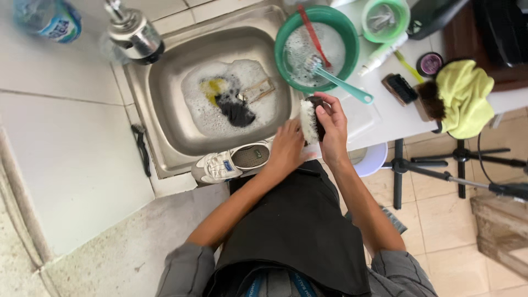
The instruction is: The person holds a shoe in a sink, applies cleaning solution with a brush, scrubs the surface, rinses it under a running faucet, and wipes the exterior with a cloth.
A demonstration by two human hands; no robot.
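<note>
Scrub brush (312,119) clamped in right hand (333,129)'s grip; left hand (286,147) flat beside white shoe (231,162).

light: bright, even daylight | shadows: soft | glare: sink rim (165,82) | edges: wide-angle bend, corners slightly soft

The steel sink (159,104) is gleaming, smooth and glossy under white foam; the green basin (286,33) is looking like shiny plastic; the yellow cloth (467,96) is lying soft and matt; the brush (309,121) is showing rough pale bristles
</note>
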